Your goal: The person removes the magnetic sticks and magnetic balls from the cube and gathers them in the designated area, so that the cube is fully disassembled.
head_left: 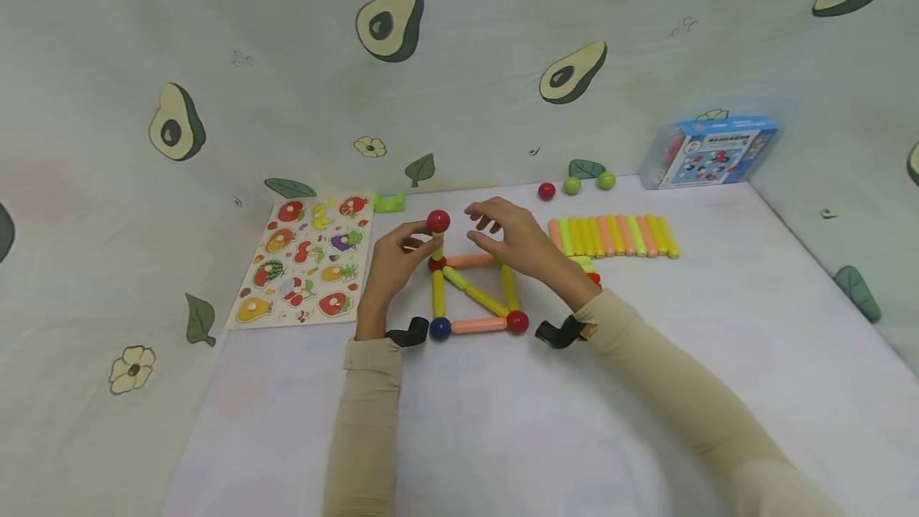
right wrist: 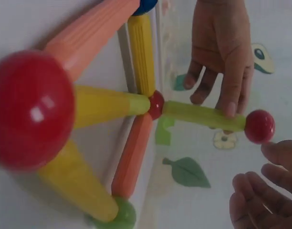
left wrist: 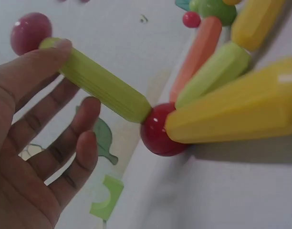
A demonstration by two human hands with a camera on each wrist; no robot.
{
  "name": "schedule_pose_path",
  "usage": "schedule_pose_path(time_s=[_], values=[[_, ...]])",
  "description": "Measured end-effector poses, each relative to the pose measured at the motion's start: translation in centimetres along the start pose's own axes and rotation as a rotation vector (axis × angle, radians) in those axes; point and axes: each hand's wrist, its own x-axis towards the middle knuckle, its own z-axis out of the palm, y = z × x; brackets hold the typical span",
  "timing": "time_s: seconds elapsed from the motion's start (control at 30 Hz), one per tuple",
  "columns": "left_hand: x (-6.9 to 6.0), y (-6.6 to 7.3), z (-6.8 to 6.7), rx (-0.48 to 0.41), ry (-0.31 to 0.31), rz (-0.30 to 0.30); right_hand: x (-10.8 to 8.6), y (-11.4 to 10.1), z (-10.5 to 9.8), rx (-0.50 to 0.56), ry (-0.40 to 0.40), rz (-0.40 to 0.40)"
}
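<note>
A light green rod (left wrist: 105,86) stands upright from a red ball (left wrist: 162,130) at one corner of a flat frame of rods and balls. Its upper end carries another red ball (head_left: 439,221). The left hand (head_left: 396,262) pinches this rod just below the top ball, thumb and fingers on opposite sides. The right hand (head_left: 518,239) hovers to the right of the top ball, fingers loosely bent and holding nothing. Yellow rods (head_left: 438,294), salmon rods (head_left: 479,325), a blue ball (head_left: 440,329) and a red ball (head_left: 518,321) form the frame, with a diagonal across it.
Several loose rods (head_left: 617,236) lie in a row at right, with a red ball (head_left: 546,191) and two green balls (head_left: 572,185) behind. A blue-topped box (head_left: 718,154) stands back right. A fruit sticker sheet (head_left: 301,262) and green piece (head_left: 389,203) lie left.
</note>
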Motion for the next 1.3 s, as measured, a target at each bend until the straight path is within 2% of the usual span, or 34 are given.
schedule_pose_path(time_s=[0.17,0.33,0.4,0.5,0.6,0.7,0.8,1.0,1.17,1.3], values=[[0.3,-0.7,0.2,-0.005,0.015,0.051,2.5,-0.9,1.9,0.049,-0.050,-0.006],[0.3,-0.8,-0.2,-0.009,0.032,0.093,3.6,-1.9,2.9,0.106,-0.032,-0.045],[0.3,-0.9,-0.5,-0.020,0.034,0.090,3.8,-1.9,2.8,0.176,-0.005,0.025],[0.2,-1.1,-1.1,-0.021,0.048,0.066,3.9,-1.4,2.2,0.333,0.051,0.188],[0.0,-1.4,-1.7,-0.020,0.053,0.026,3.5,-0.3,1.0,0.371,0.092,0.300],[-0.1,-1.5,-2.0,-0.010,0.042,0.000,2.7,1.0,0.0,0.251,0.071,0.314],[-0.1,-1.2,-1.9,0.006,0.041,0.006,1.9,2.4,-1.2,0.136,0.054,0.297],[0.0,-0.7,-1.4,0.036,0.030,0.005,1.5,6.4,-4.3,-0.114,0.033,0.254],[-0.2,-0.5,-1.4,0.057,0.032,0.005,0.3,9.6,-8.0,-0.240,0.023,0.378],[-0.2,-0.4,-1.8,0.075,0.025,0.003,-1.3,12.5,-10.8,-0.327,0.076,0.471]])
